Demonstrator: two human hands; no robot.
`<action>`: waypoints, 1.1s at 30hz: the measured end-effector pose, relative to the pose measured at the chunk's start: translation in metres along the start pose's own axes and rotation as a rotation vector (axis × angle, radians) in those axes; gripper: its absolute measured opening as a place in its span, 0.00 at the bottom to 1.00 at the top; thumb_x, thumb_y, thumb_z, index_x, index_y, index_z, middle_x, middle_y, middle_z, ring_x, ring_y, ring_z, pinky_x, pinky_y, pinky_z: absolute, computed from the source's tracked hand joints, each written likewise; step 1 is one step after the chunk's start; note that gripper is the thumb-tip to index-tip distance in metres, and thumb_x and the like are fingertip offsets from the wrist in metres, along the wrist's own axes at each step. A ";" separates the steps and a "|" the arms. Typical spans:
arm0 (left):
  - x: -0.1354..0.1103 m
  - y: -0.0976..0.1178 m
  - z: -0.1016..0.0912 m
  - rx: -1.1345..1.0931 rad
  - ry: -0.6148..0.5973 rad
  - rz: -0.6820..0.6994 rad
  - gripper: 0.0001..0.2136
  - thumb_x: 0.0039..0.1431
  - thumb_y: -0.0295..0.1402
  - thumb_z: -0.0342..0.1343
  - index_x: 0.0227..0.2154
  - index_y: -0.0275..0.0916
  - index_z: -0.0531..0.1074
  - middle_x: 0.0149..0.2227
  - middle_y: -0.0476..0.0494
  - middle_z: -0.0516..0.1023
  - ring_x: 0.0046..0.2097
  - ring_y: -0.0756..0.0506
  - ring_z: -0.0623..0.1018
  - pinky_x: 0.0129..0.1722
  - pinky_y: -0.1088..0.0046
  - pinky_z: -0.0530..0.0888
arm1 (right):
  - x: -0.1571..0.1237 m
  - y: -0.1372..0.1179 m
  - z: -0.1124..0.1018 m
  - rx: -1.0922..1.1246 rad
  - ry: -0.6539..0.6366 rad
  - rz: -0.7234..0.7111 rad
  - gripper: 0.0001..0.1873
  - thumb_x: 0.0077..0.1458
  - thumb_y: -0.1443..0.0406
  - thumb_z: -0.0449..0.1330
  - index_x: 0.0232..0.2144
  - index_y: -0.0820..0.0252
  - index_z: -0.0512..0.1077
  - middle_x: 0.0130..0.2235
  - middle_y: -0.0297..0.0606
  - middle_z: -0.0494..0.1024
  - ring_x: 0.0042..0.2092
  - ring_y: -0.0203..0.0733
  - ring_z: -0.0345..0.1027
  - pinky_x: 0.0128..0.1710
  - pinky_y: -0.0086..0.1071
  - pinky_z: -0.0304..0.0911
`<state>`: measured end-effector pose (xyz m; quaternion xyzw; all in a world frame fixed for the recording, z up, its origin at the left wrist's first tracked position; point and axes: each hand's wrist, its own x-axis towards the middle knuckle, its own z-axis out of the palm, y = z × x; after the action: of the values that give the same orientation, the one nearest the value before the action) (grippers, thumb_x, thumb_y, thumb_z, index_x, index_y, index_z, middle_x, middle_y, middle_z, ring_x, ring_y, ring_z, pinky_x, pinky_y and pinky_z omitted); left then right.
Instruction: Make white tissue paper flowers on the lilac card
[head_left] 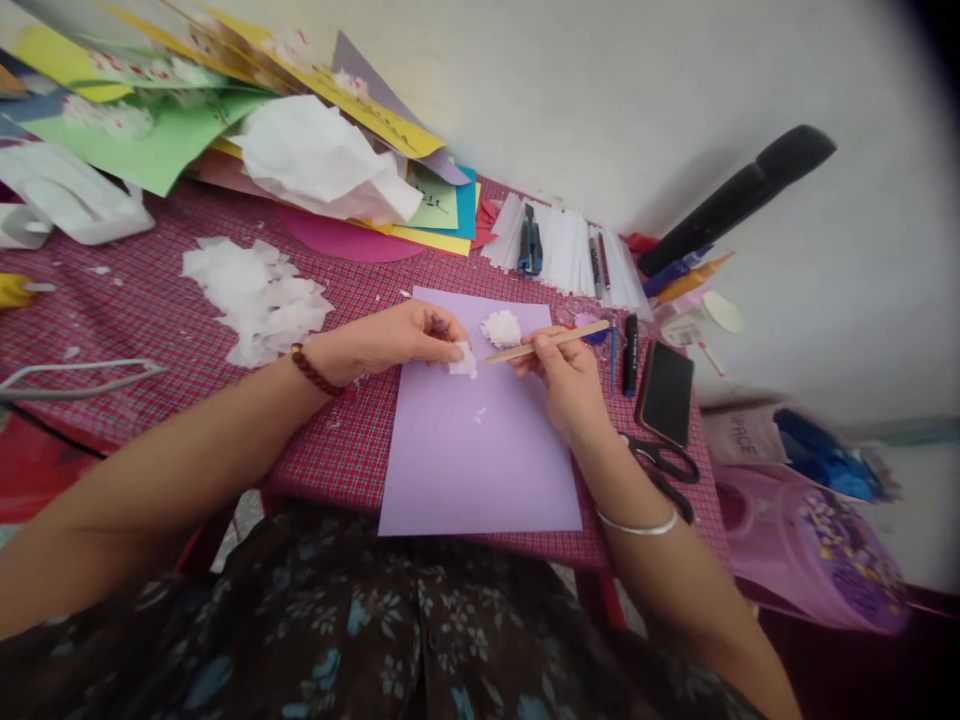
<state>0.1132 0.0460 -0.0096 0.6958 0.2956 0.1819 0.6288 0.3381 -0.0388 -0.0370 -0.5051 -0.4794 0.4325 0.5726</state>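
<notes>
My left hand (429,335) pinches a small white piece of tissue paper (463,360) above the purple sheet of paper (480,450). Between the fingers of my right hand (562,375) is a flat wooden craft stick (555,340), its left end pointing toward that white piece, a small gap apart. A round, ruffled white paper puff (501,328) sits near the sheet's top edge, just beyond the stick. Tiny white scraps (479,414) lie lower on the sheet. To the left, a loose pile of cut white tissue pieces (255,295) rests on the checked tablecloth.
Coloured cards (150,130) and crumpled white paper (315,160) stand along the wall. White glue sticks (566,245) with a blue cutter (529,245) lie at the back. A black marker (630,355), phone (666,392) and scissors (664,460) are at right, near a pink stool (795,540).
</notes>
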 end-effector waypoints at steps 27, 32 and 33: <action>-0.035 0.041 -0.028 0.227 0.016 0.141 0.06 0.47 0.32 0.66 0.21 0.37 0.77 0.38 0.43 0.77 0.37 0.50 0.74 0.37 0.77 0.69 | 0.003 0.015 0.005 -0.087 -0.043 -0.045 0.21 0.51 0.46 0.65 0.32 0.57 0.75 0.28 0.34 0.79 0.29 0.37 0.72 0.32 0.32 0.69; -0.025 0.030 -0.030 0.219 -0.017 -0.010 0.05 0.48 0.31 0.65 0.22 0.36 0.78 0.25 0.46 0.75 0.29 0.51 0.72 0.32 0.76 0.68 | 0.008 0.017 0.009 -0.081 -0.059 -0.069 0.19 0.53 0.48 0.64 0.31 0.57 0.75 0.27 0.34 0.78 0.28 0.37 0.71 0.32 0.33 0.68; -0.022 0.027 -0.029 0.224 -0.016 -0.025 0.04 0.48 0.31 0.65 0.23 0.36 0.78 0.25 0.46 0.76 0.29 0.51 0.72 0.31 0.76 0.68 | 0.009 0.018 0.010 -0.082 -0.061 -0.072 0.18 0.53 0.49 0.64 0.32 0.57 0.75 0.28 0.34 0.78 0.28 0.36 0.71 0.32 0.32 0.69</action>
<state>0.0828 0.0534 0.0239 0.7595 0.3176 0.1342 0.5517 0.3292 -0.0259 -0.0535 -0.4969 -0.5319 0.4070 0.5518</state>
